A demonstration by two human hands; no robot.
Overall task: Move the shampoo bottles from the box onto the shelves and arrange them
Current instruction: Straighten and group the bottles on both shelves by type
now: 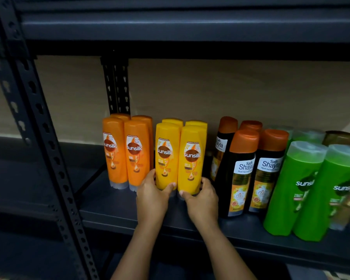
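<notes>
- On the dark metal shelf (pixel 113 207), I had both hands at the base of the two front yellow bottles.
- My left hand (pixel 151 196) gripped the left yellow bottle (pixel 166 156) low down, its fingers curled round the left side and the thumb across the front.
- My right hand (pixel 202 199) gripped the right yellow bottle (pixel 191 158) the same way, thumb on the front near the bottom, fingers wrapped round the right side.
- Those two bottles stood upright and touching each other, with two more yellow ones (pixel 196 123) right behind them.
- Just to the left stood the orange bottles (pixel 136 152), four in a tight block, the nearest one just beside my left hand.
- To the right, near my right hand, were the dark bottles with orange caps (pixel 238 170), leaning a little to the right.
- Farther right stood the green bottles (pixel 291 188), also tilted, at the front edge of the shelf.
- Brown bottles (pixel 341 138) at the far right were blurred, and I could not tell more.
- A slotted upright post (pixel 38 126) ran down the left side.
</notes>
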